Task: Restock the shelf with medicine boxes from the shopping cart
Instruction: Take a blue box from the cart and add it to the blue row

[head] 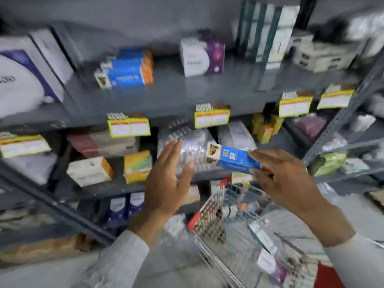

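Sleeves low in view, right hand [284,179] up over the shopping cart [209,221], its grip pinching a blue medicine box [234,159]. Left hand [166,179] spread wide, empty. Carrying step, I'd say; next, matching blue boxes [126,69] wait on the upper shelf [187,94].

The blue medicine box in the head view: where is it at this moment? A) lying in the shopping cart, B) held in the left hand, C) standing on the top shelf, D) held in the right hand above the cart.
D: the right hand pinches one end of the blue medicine box above the shopping cart, while the left hand is open and empty beside it.
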A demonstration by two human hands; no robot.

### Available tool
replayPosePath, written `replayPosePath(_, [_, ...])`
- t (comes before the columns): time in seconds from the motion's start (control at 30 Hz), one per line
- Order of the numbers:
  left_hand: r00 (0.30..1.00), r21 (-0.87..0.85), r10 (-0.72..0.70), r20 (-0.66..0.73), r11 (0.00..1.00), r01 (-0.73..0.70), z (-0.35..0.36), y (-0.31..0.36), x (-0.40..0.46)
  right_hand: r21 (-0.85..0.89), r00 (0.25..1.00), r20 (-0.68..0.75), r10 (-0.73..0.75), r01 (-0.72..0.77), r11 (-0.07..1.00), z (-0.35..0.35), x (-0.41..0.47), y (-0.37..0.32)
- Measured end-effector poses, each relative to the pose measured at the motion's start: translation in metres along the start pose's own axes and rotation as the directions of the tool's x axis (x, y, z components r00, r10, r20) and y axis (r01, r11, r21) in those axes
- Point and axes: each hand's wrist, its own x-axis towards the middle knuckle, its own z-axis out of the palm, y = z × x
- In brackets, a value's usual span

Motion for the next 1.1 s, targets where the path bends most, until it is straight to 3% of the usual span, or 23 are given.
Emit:
replayPosePath(0.2, [0.981,0.141,0.06,-0.182,0.989,-0.034,-0.099,-0.03,0.063,0.011,0.972,-0.143,-0.186,0.189,0.982,-0.013,0.11,-0.059])
replayPosePath(0.43, [0.975,0.383,-0.128,-0.18,0.904,0.189,-0.172,-0.104,0.12,0.109,0.972,0.003,-0.236,0.235,0.966,0.028,0.235,-0.135])
replayPosePath(0.6, [0.983,0.564,-0.134,-0.123,0.806,0.18,-0.173,-0.125,0.133,0.147,0.97,0.117,-0.212,0.195,0.97,0.061,0.289,-0.168])
replayPosePath(0.87, [0.981,0.573,-0.146,-0.126,0.797,0.192,-0.169,-0.131,0.132,0.15,0.948,0.213,-0.237,0.208,0.967,0.089,0.306,-0.178])
replayPosePath(1.1, [0.98,0.546,-0.143,-0.136,0.815,0.195,-0.168,-0.134,0.133,0.148,0.942,0.183,-0.283,0.258,0.955,0.097,0.3,-0.17])
